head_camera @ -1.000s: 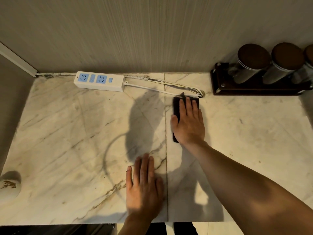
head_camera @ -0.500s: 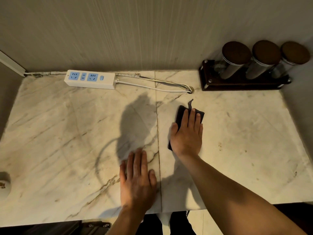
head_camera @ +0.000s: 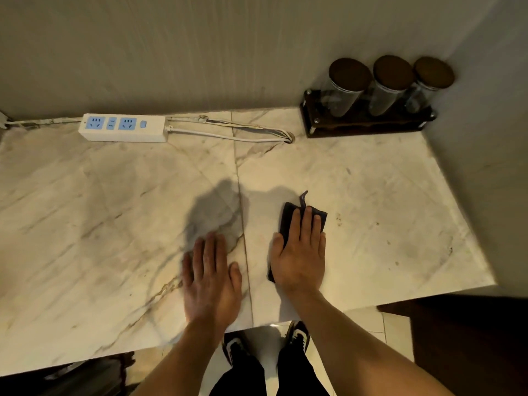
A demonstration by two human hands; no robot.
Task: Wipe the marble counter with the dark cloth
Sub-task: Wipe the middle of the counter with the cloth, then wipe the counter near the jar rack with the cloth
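The right hand (head_camera: 300,252) presses flat, fingers spread, on the folded dark cloth (head_camera: 288,218) right of the tabletop (head_camera: 114,210) seam, the left hand (head_camera: 211,278) lies flat and empty beside it, and specks farther right suggest wiping remains unfinished.

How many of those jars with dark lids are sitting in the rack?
3, side by side in the dark rack at the counter's back right corner: left jar, middle jar, right jar. None seems hidden.
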